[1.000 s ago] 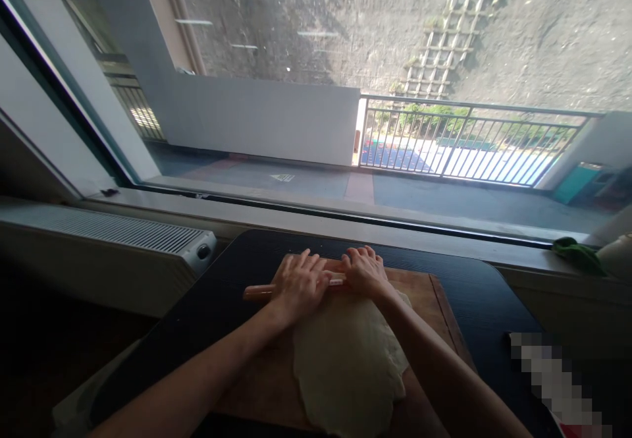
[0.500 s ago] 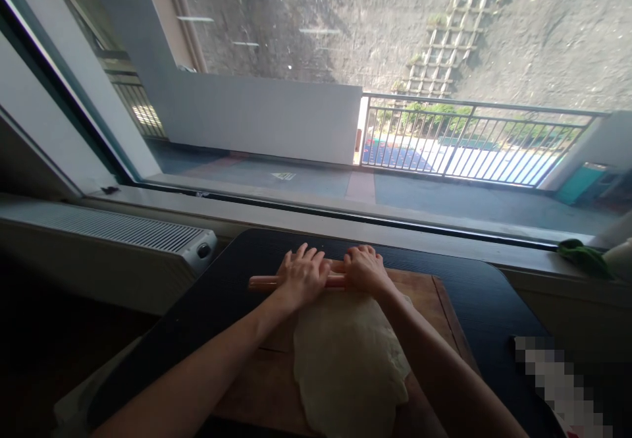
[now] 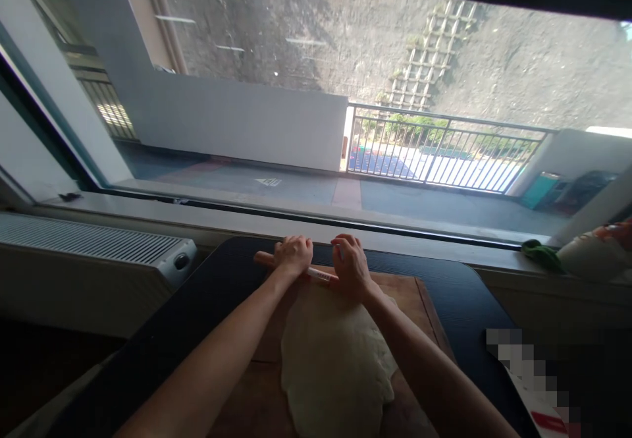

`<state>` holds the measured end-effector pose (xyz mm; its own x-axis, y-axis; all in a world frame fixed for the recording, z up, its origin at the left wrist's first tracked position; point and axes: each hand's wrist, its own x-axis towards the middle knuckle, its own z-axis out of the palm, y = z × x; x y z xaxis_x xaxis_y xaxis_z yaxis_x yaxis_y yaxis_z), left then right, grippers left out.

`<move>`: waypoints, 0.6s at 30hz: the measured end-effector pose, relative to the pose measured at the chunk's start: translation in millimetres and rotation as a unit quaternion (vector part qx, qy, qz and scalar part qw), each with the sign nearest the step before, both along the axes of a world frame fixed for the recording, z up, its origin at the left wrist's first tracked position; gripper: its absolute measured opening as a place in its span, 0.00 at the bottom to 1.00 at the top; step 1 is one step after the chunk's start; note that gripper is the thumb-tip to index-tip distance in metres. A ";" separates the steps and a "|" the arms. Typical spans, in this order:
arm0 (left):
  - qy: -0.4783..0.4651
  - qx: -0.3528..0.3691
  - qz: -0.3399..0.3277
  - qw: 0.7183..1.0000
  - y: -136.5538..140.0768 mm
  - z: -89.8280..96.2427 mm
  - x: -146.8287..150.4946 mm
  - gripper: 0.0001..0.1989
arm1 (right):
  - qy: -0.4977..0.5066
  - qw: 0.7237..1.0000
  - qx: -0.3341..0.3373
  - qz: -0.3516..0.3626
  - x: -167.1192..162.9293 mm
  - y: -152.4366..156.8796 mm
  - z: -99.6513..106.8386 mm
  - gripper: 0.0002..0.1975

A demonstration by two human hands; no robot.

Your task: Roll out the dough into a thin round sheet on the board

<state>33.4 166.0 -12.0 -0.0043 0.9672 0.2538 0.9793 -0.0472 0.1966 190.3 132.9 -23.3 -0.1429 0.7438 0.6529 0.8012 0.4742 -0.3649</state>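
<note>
One camera, worn on the person's head, faced forward and down over both arms [image 3: 212, 352] from near above the table [image 3: 474, 303], with the window [image 3: 316, 122] at twelve o'clock. It sat closest to the dough [image 3: 330, 352] at six o'clock, took in the radiator [image 3: 93, 257] between eight and nine, and reached outdoors to a railing [image 3: 437, 151] at two, well beyond.

Left fingers [image 3: 305, 247] now curled instead of outspread, rolling pin [image 3: 320, 274] more slanted
</note>
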 end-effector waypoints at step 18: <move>-0.513 -0.053 -0.038 0.856 -195.7 3.2 -77.0 0.16 | -0.209 0.950 -0.219 0.071 24.9 -74.8 32.3 0.12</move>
<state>-43.6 -29.8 -8.8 -0.1090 0.9919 0.0654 0.2834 -0.0321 0.9585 215.2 58.1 9.0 -0.4411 0.8849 0.1494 0.8589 0.4645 -0.2158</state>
